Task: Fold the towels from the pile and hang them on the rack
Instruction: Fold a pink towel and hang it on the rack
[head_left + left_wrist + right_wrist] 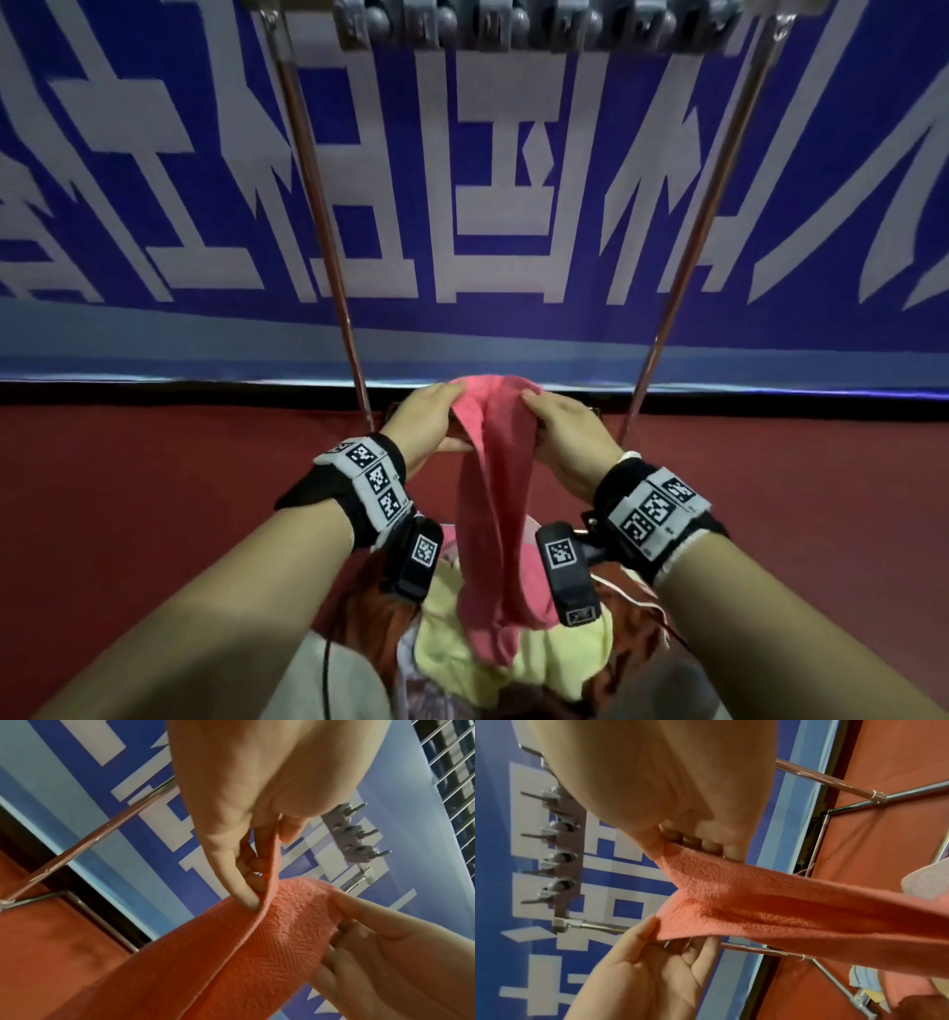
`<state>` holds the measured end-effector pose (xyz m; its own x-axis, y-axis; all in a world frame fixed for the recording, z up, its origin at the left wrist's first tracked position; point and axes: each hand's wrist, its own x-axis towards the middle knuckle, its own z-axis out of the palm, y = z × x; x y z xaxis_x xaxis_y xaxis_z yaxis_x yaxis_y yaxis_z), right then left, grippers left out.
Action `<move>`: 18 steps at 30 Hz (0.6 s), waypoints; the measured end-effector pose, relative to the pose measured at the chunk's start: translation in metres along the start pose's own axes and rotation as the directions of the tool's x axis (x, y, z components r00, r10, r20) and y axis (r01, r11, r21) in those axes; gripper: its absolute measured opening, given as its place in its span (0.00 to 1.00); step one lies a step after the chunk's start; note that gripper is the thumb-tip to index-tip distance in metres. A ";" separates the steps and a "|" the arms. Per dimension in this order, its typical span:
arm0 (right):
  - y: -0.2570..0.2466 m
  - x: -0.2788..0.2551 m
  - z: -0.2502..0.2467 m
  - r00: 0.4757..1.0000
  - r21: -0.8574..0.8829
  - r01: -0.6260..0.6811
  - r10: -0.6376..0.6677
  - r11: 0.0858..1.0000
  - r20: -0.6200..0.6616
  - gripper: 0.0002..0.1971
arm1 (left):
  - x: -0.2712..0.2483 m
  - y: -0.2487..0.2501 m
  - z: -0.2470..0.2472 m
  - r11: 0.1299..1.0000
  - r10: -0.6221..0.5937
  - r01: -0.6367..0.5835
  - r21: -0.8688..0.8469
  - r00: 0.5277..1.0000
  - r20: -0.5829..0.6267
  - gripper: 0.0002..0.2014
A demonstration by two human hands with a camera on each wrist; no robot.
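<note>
A pink towel hangs lengthwise from both my hands, its lower end trailing onto the pile of yellow, rust and pale towels below my wrists. My left hand pinches the towel's top edge on the left, and my right hand pinches it on the right, the cloth bunched between them. In the left wrist view the left hand has thumb and fingers round the hemmed edge of the towel. In the right wrist view the right hand grips the towel. The rack stands just behind.
The rack has two slanting metal uprights and a top bar with several grey clips. A blue banner with white lettering hangs behind it. Red floor spreads to both sides. The rack's base rods lie low near the banner's foot.
</note>
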<state>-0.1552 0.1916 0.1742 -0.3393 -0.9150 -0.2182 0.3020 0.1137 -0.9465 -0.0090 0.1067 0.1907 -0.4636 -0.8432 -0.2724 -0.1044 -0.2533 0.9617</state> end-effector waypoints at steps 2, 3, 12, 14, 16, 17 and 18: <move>0.027 0.007 -0.001 1.000 -0.079 0.016 -0.017 0.997 -0.016 0.14 | 0.005 -0.024 -0.004 0.999 -0.014 0.012 0.044 0.999 0.047 0.15; 0.041 0.010 -0.001 1.000 -0.115 0.024 -0.026 0.993 -0.018 0.20 | 0.007 -0.036 -0.005 0.997 -0.014 0.009 0.079 0.998 0.067 0.15; 0.127 0.022 -0.011 0.998 -0.278 0.055 -0.063 0.959 -0.019 0.34 | 0.012 -0.102 -0.025 0.996 -0.059 0.068 0.050 0.984 -0.170 0.08; 0.133 0.021 -0.008 0.998 -0.347 0.050 -0.061 0.936 -0.019 0.33 | 0.016 -0.109 -0.025 0.994 -0.068 0.082 0.078 0.984 -0.163 0.08; 0.132 0.019 -0.001 0.996 -0.418 0.087 -0.090 0.904 0.013 0.29 | 0.020 -0.112 -0.022 0.990 -0.059 0.071 0.125 0.993 -0.100 0.08; 0.130 0.018 0.001 0.994 -0.447 0.111 -0.110 0.888 0.028 0.27 | 0.022 -0.113 -0.020 0.987 -0.053 0.061 0.151 0.997 -0.057 0.09; 0.129 0.017 0.002 0.991 -0.472 0.128 -0.128 0.872 0.033 0.24 | 0.022 -0.114 -0.018 0.982 -0.043 0.047 0.183 0.999 -0.027 0.10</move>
<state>-0.1200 0.1899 0.0493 -0.3458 -0.9342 -0.0872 -0.2010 0.1646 -0.9657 0.0087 0.1080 0.0743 -0.4347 -0.8440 -0.3143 -0.2853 -0.2020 0.9369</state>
